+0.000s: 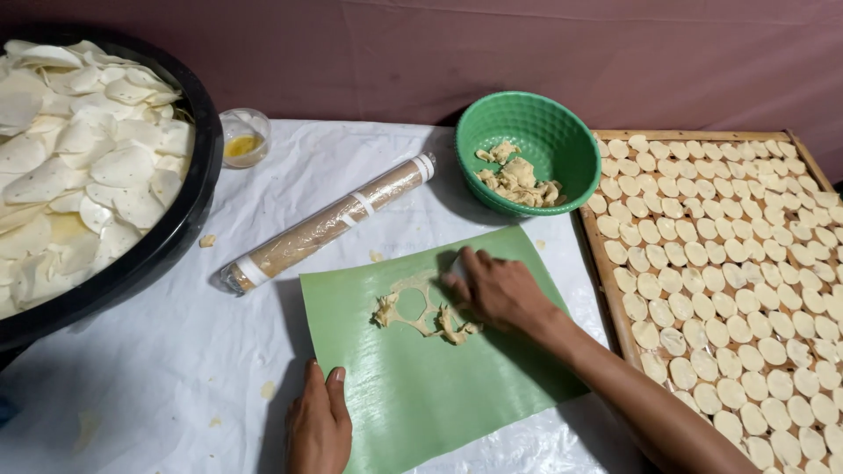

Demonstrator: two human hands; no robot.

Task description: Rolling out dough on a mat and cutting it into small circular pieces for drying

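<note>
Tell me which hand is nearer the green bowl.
Right. The right hand rests on the dough scraps, just below the green bowl. The left hand presses the green sheet's near edge, farther away.

A dull maroon wall [527, 53] runs across the back, plain and faintly creased like hung cloth or sheet. Below it the tabletop [158, 369] is covered with thin white plastic, wrinkled and glossy. Light is soft and even, with shadows falling dimly toward the wall.

right hand [496, 290] presses dough scraps [421, 312] on green sheet [421, 386]; left hand [318, 426] steadies it.
</note>
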